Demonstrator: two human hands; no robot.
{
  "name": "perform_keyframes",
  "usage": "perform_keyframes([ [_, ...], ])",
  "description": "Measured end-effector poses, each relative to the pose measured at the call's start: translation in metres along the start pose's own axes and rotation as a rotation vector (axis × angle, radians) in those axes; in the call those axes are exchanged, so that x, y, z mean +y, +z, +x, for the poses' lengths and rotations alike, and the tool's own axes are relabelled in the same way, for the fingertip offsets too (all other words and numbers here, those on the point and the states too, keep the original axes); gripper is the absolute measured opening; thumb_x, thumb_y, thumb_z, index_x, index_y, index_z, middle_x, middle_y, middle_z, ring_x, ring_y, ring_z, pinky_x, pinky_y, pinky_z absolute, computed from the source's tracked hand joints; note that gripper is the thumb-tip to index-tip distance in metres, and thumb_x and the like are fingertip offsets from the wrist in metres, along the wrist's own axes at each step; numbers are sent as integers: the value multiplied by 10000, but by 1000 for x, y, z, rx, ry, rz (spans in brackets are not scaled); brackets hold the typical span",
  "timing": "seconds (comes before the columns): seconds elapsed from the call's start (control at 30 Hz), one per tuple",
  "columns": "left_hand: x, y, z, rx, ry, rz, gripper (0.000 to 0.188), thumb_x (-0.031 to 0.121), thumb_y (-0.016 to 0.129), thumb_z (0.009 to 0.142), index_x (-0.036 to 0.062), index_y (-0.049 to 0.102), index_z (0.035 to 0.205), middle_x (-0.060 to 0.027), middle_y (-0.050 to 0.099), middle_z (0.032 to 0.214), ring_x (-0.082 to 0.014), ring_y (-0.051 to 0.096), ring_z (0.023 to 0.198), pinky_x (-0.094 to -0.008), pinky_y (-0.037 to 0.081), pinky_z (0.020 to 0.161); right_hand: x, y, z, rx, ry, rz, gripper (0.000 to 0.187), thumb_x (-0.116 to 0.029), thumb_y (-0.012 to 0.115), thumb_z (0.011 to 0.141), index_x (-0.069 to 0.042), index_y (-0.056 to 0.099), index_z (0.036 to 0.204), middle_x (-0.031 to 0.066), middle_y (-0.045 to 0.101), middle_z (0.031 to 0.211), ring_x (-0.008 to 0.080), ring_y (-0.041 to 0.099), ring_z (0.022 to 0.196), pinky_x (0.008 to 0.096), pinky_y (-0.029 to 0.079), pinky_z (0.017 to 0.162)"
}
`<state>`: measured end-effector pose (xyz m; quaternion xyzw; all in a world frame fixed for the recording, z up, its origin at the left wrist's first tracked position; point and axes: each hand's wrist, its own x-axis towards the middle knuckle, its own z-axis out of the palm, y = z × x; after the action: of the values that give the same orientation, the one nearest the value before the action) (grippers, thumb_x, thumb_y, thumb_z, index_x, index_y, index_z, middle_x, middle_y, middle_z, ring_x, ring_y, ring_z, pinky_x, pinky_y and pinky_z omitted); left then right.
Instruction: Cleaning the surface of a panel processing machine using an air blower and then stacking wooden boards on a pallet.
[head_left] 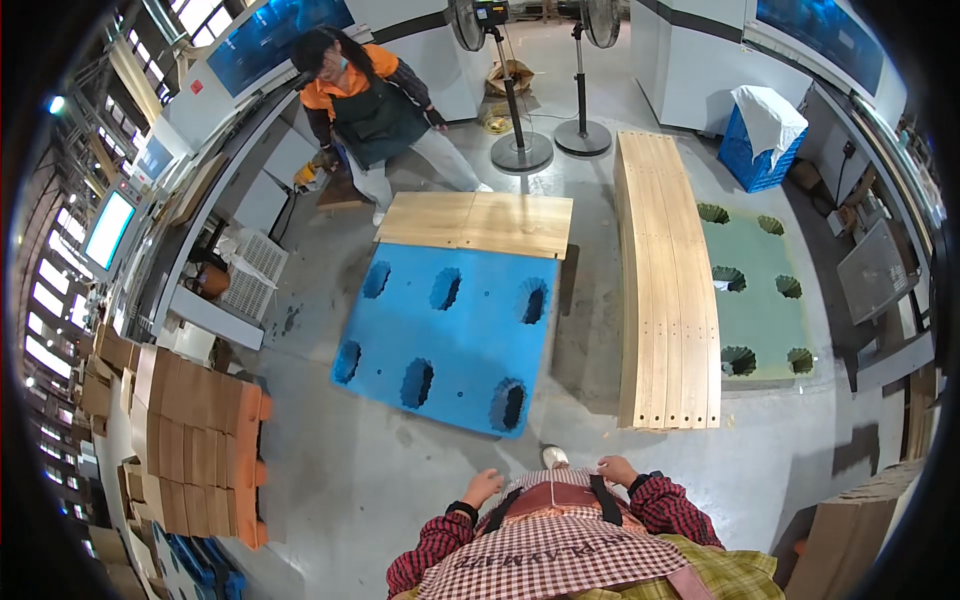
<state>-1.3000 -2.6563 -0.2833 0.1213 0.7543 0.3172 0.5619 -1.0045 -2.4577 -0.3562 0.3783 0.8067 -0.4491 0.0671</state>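
Note:
My left hand (pixel 484 487) is in front of my waist, beside my red-and-white checked apron (pixel 545 555). Its fingers look loosely bent, with nothing visible in them. At the other side of the apron, my right hand (pixel 618 469) is held the same way, also with no object showing. Neither hand reaches any boards. Ahead of me on the floor lies a blue plastic pallet (pixel 450 340) with fluted holes. A short row of light wooden boards (pixel 475 222) covers its far edge. Farther right stands a long stack of wooden boards (pixel 668 300).
A green pallet (pixel 755 270) lies beyond the long stack. Cardboard-brown board stacks (pixel 190 440) rest on an orange pallet (pixel 250 465) at left. A co-worker (pixel 375 110) in orange stands behind the blue pallet. Two pedestal fans (pixel 520 150) and a blue crate (pixel 755 150) are farther back.

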Motion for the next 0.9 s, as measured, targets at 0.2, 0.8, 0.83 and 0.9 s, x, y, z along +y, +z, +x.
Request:
perform_keyframes([
  [0.2,-13,-2,-6,-78,48,104,449,191,531,720,-65,390,1060,-119,547,766,-144,534,642,-241,431,530,-8,20,-32,148,-21,-15,292,-248,532,607,-41,578,808,146,563,700,280,543,670,333,432,619],
  [0.8,-95,73,71,-252,961,1082,262,138,524,683,9,503,911,-66,536,721,-150,528,639,-275,430,559,70,82,-182,140,170,429,215,-207,513,603,-71,581,755,92,566,829,270,538,742,318,435,630],
  [0.83,-82,93,70,-268,968,1073,262,138,524,683,9,503,911,-66,536,721,-150,528,639,-275,430,559,62,62,-186,169,262,270,233,-217,516,617,-66,576,784,95,571,789,264,544,723,308,439,621],
  [0.9,-30,122,41,-338,826,1315,229,166,505,715,-1,508,871,-68,519,687,-157,522,610,-274,428,555,62,40,-200,234,291,305,247,-228,510,644,-65,576,818,112,575,726,255,561,640,306,445,590],
])
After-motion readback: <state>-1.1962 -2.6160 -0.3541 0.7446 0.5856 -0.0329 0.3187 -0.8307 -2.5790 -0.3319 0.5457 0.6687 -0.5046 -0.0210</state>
